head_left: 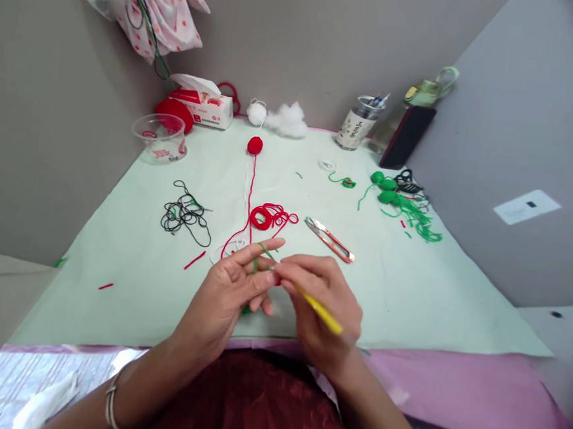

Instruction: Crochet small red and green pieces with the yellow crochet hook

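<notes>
Close above the front of the table, my left hand (225, 295) is closed, thumb against fingers, with green yarn (268, 252) looped over its raised index finger. My right hand (329, 297) grips a yellow-handled crochet hook (325, 314), its tip meeting the yarn at my left fingertips. A little red shows between the fingertips; the rest of that small piece is hidden. Just beyond my hands lie a coil of red yarn (261, 216) and a white strand. Orange-handled thread snips (336, 243) lie to the right of it.
Tangled black cord (184, 214) lies left, green yarn pieces (415, 215) right. At the back stand a plastic tub (160, 142), tissue box (208, 108), white stuffing (288, 120), pen holder (357, 124), and a phone (407, 138) against a green bottle (425, 92). A red ball (255, 145) trails yarn.
</notes>
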Available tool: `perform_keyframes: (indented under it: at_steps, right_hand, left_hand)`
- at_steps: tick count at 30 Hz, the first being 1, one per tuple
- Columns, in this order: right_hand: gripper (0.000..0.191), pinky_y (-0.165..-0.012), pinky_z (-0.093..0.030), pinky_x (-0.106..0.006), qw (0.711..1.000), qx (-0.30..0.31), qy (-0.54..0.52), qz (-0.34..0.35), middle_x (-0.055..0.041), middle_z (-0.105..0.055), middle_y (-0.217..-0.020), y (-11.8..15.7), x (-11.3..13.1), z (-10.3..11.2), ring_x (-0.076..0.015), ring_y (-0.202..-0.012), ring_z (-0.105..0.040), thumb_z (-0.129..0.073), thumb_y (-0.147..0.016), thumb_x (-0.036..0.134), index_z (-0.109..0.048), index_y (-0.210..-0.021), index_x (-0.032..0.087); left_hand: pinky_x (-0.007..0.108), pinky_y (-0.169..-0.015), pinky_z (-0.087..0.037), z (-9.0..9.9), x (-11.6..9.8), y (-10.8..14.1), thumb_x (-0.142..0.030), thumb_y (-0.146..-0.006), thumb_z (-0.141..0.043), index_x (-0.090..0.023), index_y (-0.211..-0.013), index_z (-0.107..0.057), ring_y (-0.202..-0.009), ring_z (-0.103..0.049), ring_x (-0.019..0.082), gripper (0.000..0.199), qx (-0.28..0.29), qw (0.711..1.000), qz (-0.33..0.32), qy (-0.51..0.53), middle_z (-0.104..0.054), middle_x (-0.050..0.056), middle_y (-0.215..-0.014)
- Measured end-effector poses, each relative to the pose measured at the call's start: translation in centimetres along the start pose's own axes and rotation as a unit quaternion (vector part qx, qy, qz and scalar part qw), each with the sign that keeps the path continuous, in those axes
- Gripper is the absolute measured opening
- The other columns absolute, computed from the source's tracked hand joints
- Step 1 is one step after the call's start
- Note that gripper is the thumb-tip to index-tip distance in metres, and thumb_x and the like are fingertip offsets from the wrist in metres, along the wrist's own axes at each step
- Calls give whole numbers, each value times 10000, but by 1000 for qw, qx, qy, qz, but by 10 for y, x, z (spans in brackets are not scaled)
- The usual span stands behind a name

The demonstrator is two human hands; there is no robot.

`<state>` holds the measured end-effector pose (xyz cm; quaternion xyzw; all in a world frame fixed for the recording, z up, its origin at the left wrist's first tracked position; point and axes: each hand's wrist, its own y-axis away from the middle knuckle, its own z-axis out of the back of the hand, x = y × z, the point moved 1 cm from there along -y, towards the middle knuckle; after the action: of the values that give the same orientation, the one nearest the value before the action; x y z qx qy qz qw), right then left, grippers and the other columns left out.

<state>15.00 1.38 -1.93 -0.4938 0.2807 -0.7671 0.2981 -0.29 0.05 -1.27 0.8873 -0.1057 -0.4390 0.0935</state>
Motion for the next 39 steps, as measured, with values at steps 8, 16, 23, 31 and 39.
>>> perform_keyframes:
  at_steps: [8, 16, 23, 31, 39]
  right_hand:
    - [217, -690, -607, -333, 976, -50, -165, -131, -32, -778, -888, -8, -3, 7, -172, -753, -704, -586, -1067, 218, -799, -1050, 254]
    - [185, -725, -615, -320, 961, -17, -226, -156, -44, -805, -979, -8, -6, 1, -176, -835, -723, -636, -1055, 274, -820, -1046, 258]
    - [205, -707, -612, -344, 945, -22, -269, -186, -55, -790, -981, -4, -11, 1, -173, -777, -713, -628, -1061, 338, -813, -1063, 252]
    - [196, -706, -613, -331, 962, -43, -219, -160, -32, -776, -921, -6, -3, 2, -161, -753, -717, -610, -1066, 249, -805, -1063, 250]
    - [226, -715, -622, -324, 980, -45, -161, -111, -29, -798, -924, -8, 6, 5, -168, -794, -731, -594, -1046, 154, -798, -1051, 251]
  left_hand:
    - [190, -642, -520, 3, -6, -3, -211, -780, -914, -182, -1064, -863, -608, -514, 66, 290, -27, 998, 30, 46, -619, -24, -731]
    - [208, -613, -457, 1, -5, 0, -260, -823, -885, -245, -1172, -845, -641, -543, 79, 352, -11, 998, -11, -56, -670, -1, -861]
    - [155, -415, -235, -3, -11, 2, -206, -797, -891, -201, -1265, -795, -464, -185, 19, 478, 11, 999, 45, -7, -493, -92, -640]
    - [136, -402, -293, -3, -8, 0, -243, -759, -941, -219, -1065, -854, -450, -335, -21, 319, -16, 1000, 0, -26, -597, -45, -815]
    - [144, -433, -313, 2, -4, 2, -236, -840, -877, -241, -858, -866, -451, -440, 0, 21, -41, 994, -55, -83, -619, -39, -705]
